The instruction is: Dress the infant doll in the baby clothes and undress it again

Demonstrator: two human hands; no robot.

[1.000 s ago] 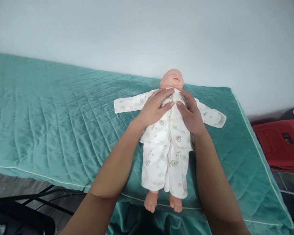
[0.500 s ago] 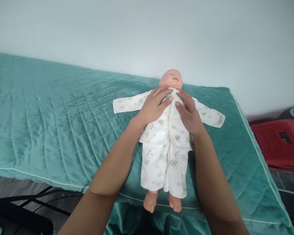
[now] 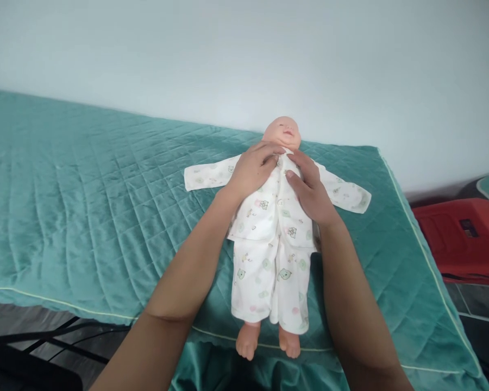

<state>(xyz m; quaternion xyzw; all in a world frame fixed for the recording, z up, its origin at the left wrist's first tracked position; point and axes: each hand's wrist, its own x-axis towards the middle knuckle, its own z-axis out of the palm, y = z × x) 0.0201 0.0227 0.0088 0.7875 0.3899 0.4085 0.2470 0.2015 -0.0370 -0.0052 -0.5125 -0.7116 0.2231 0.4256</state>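
And here we are, one doll [image 3: 264, 214] flat on its back, right under both sets of fingers! The left fingers [image 3: 268, 147] lie over the chest, loosely curled, thumb a little apart; the right fingers [image 3: 305, 163] sit just beside them, index and thumb spread wide. Neither set is closed around anything, though whether a fold of cloth is caught under the left tips, I cannot tell. Now the edges: past the fingertips comes the doll's head [image 3: 284, 132], close to the cover's far side and the wall [image 3: 244, 65]. Back toward the wrists, two bare feet [image 3: 248, 341] reach across the pale piping [image 3: 269, 346] at the near edge. Acres of green quilted cover [image 3: 85, 206] left of the left fingers; a much narrower strip to the right of the right ones, and beyond it one red case [image 3: 464, 239]. The count: one patterned jacket, two sleeves [image 3: 212, 172] flung out either side of the fingers, two trouser legs [image 3: 252, 277] below them
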